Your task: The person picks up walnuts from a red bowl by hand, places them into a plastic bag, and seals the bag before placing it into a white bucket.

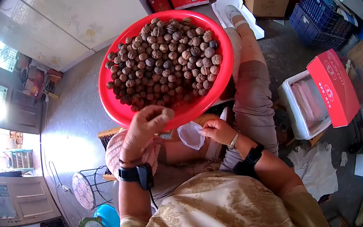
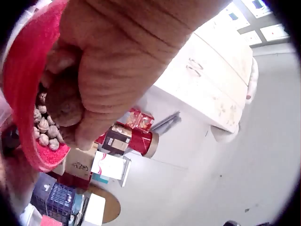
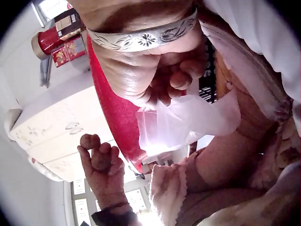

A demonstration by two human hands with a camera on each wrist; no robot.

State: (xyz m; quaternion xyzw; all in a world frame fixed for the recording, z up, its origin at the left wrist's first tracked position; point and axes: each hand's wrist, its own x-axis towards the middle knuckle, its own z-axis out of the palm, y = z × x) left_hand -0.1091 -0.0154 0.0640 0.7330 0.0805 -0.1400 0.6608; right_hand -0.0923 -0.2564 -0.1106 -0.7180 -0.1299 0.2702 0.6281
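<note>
Plastic bag pinched in R hand, tips part. hidden; L hand grips walnuts, exact no. unclear.

Red basin: one. Walnuts inside its rim: too many overlapping to count. Left hand, by basin's near edge: at least one walnut. Plastic bag: one. Blue crates: two.
</note>
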